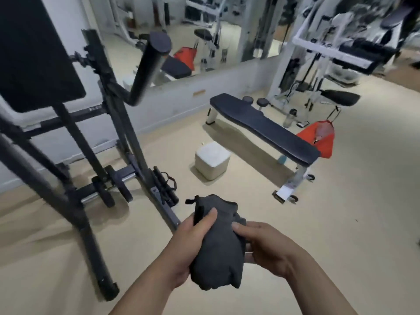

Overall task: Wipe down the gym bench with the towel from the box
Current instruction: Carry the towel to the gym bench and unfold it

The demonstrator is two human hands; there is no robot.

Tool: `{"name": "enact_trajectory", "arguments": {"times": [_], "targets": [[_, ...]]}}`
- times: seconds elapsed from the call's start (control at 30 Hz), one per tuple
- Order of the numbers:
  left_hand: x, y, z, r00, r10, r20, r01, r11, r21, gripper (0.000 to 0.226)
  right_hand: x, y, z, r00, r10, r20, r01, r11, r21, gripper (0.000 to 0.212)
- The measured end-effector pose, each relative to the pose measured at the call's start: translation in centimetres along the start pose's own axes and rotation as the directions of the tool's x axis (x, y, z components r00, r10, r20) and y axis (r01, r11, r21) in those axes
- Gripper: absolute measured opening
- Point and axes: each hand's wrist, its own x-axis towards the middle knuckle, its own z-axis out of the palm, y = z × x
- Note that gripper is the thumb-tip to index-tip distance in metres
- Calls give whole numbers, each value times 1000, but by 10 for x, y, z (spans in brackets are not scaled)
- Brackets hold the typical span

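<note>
Towel (219, 244), dark grey and bunched, sits between both hands at the bottom of the view. The left hand (181, 253) is wrapped round its left side, thumb laid across the upper folds, fingers hidden behind the cloth. The right hand (270, 248) grips the right edge, thumb on top and the fingers curled underneath; both are closed on the fabric, neither slack. The cloth looks crumpled rather than folded flat, so I judge it is being gathered or sorted out for use

Ahead of the hands and a little to the right stands a pale box (212, 161) on the floor; whether anything remains inside cannot be told. Just beyond it, further right, lies the gym bench (263, 127), its dark pad bare and nothing touching it. Past the bench's far end an orange bag (322, 142) hangs or leans, with a bottle (291, 118) near it. To the left of the hands rises a black exercise frame (109, 114)

Progress, as I read it: the towel is out of the box and in hand, so fetching looks done. The wiping itself has not begun, since cloth and bench are well apart; walking over and wiping the pad is all left
</note>
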Motion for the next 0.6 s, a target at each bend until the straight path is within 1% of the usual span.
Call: {"name": "enact_trajectory", "arguments": {"times": [0.07, 0.13, 0.2, 0.27, 0.33, 0.37, 0.43, 0.47, 0.53, 0.6], "targets": [[34, 7, 46, 996, -28, 84, 24, 998, 52, 36, -8, -10, -49, 991, -55, -124, 63, 996, 60, 35], [66, 13, 80, 985, -64, 159, 45, 992, 119, 38, -9, -24, -91, 969, -94, -228, 127, 983, 134, 38], [99, 18, 105, 969, -92, 230, 51, 982, 179, 36, -3, -40, -126, 944, -96, -316, 158, 971, 177, 41], [132, 24, 126, 955, -123, 270, 76, 981, 177, 38, 11, -58, -154, 924, -87, -373, 174, 963, 205, 41], [168, 34, 144, 943, -168, 287, 147, 985, 94, 42, 32, -79, -176, 910, -79, -408, 190, 952, 240, 40], [188, 39, 152, 934, -217, 284, 219, 975, 22, 43, 45, -92, -186, 902, -81, -425, 205, 945, 256, 40], [232, 48, 168, 897, -327, 298, 372, 922, -107, 48, 74, -121, -210, 887, -89, -454, 233, 934, 271, 40], [256, 52, 176, 872, -351, 342, 421, 893, -156, 52, 90, -137, -224, 881, -97, -463, 244, 931, 270, 41], [311, 64, 197, 854, -350, 385, 453, 865, -217, 53, 124, -172, -258, 872, -111, -478, 263, 928, 265, 44], [373, 84, 218, 857, -365, 365, 462, 858, -226, 49, 157, -210, -298, 854, -101, -511, 269, 925, 267, 41]]}}
